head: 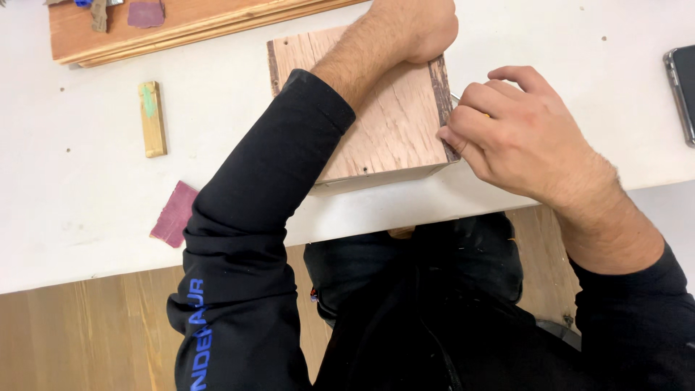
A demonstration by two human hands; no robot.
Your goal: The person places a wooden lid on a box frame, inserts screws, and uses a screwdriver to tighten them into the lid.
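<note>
A square wooden box (391, 123) with a reddish plywood top lies on the white table (87, 217). My left hand (420, 25) rests as a fist on the box's far right corner, forearm lying across its top. My right hand (510, 130) is curled at the box's right edge, fingers pinched on a thin metal tool (456, 98) whose tip just shows; the rest of the tool is hidden in the hand.
A small yellow wooden block (152, 119) with a green mark and a maroon sandpaper piece (174, 215) lie left of the box. A long wooden board (181, 25) with scraps sits at the back. A phone (683, 90) lies at the right edge.
</note>
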